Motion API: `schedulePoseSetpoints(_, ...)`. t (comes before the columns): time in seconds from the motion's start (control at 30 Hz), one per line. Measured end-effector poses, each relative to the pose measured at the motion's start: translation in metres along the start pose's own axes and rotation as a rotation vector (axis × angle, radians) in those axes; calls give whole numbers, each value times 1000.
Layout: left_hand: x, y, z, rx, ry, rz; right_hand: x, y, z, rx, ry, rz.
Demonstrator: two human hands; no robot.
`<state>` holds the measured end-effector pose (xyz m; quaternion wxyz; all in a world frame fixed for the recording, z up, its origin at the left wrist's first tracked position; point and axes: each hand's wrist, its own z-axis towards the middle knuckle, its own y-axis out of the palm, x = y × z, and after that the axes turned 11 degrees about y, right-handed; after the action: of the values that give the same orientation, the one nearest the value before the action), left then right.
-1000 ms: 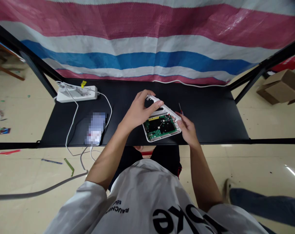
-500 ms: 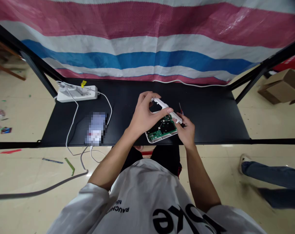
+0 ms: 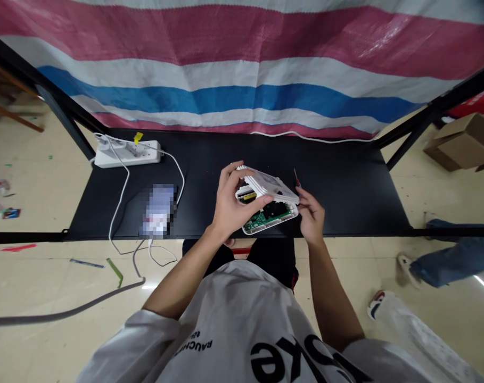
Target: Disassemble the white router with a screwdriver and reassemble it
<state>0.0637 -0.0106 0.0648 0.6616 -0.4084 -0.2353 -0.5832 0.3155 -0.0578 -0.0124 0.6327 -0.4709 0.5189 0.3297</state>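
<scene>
A white plastic cover (image 3: 268, 183) is tilted over a white base shell, its left side raised and its right end low. Inside the base, a green circuit board (image 3: 258, 221) with dark parts shows through the gap. My left hand (image 3: 236, 199) is closed round the cover's left end, thumb along the near edge and fingers on the far side. At the right end, where cover and base meet, my right hand (image 3: 311, 215) grips the casing; its fingertips are partly hidden. Just beyond that hand lies a small screwdriver (image 3: 297, 180) with a thin shaft and reddish handle.
A phone with a blurred screen (image 3: 159, 210) lies on the black tabletop (image 3: 353, 186), cabled towards a white power strip (image 3: 125, 154). A striped sheet (image 3: 242, 98) hangs behind. Two people's legs (image 3: 445, 266) are at the right, near a cardboard box (image 3: 465, 141).
The cover has turned from steeply upright to lying lower and flatter over the base, its outer face now showing. My right hand has shifted slightly right. Another person's leg has appeared at lower right.
</scene>
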Motion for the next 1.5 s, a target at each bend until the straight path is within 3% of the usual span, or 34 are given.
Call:
schedulePoseSetpoints(0.17,-18,4,-41,48,96,-69,-3,-16,5,33,53,-31)
schedulePoseSetpoints(0.3,-26,3,-71,-73,105,29,-2,-18,3,32,128,-160)
schedulePoseSetpoints(0.5,-32,-6,-98,-209,34,165,-2,-13,-4,37,27,-337)
schedulePoseSetpoints(0.77,-34,-27,-88,-399,-29,107,4,-6,-17,36,9,-260)
schedulePoseSetpoints(1.0,-31,-26,-88,-399,-45,110,13,1,-27,133,103,-98)
schedulePoseSetpoints(1.33,-33,-31,-88,-553,-78,202,12,3,-33,114,-18,-258)
schedulePoseSetpoints(1.5,-28,-34,-81,-579,-101,247,8,-1,-35,3,-1,-377)
